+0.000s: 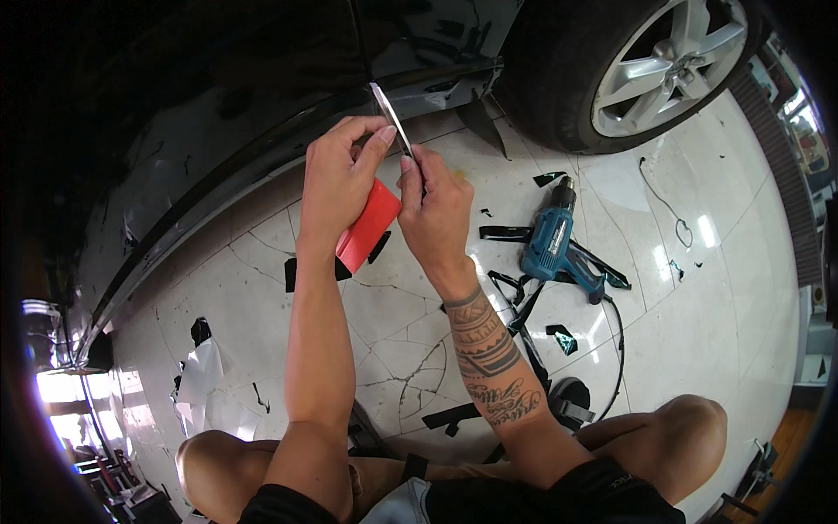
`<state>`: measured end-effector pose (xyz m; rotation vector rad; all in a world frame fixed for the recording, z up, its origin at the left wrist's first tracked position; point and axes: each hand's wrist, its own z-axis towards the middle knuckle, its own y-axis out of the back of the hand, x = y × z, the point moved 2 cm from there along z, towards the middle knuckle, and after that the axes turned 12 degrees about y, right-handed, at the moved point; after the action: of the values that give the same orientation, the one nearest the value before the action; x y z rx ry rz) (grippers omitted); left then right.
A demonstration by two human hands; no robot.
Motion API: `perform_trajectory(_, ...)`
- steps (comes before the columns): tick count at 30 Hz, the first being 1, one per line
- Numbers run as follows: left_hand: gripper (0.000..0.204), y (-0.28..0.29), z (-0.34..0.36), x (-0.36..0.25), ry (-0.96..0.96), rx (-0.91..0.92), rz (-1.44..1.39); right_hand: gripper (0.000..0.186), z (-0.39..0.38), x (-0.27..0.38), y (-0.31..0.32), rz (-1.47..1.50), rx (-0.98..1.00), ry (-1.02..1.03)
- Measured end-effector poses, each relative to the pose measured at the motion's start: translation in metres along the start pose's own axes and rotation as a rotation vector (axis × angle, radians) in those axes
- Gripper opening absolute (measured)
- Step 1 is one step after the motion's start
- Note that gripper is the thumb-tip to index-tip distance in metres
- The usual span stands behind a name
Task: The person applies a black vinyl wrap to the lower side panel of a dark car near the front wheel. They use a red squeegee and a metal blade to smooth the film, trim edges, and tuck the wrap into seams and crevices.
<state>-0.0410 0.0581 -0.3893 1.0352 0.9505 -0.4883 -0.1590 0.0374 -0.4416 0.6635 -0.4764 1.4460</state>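
Note:
My right hand (435, 201) grips a slim silver blade-like tool (387, 112), upright and tilted, its tip close to the glossy black car panel (218, 96). My left hand (342, 179) has a red squeegee card (369, 225) tucked in its palm, while its thumb and forefinger are at the side of the silver tool. Whether they pinch the tool or only touch it is hard to tell. Dark film or card shows beside the squeegee, partly behind my left wrist.
A car wheel (663, 65) fills the upper right. On the cracked tiled floor (716, 218) lie a teal heat gun (548, 244) with its cord, several black film scraps (506, 233) and white backing sheets (205, 384) at lower left. My bent knees (690, 437) frame the lower edge.

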Motion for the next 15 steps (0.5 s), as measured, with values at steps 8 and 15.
perform_trajectory(8, 0.023, 0.0, 0.003, -0.001, 0.011, -0.018, -0.035, 0.008, 0.005, 0.004, 0.001, -0.076, -0.018, 0.071)
perform_trajectory(15, 0.022, 0.0, 0.004, 0.002, -0.028, -0.047, -0.078, 0.009, 0.013, 0.015, 0.007, -0.141, 0.041, 0.078)
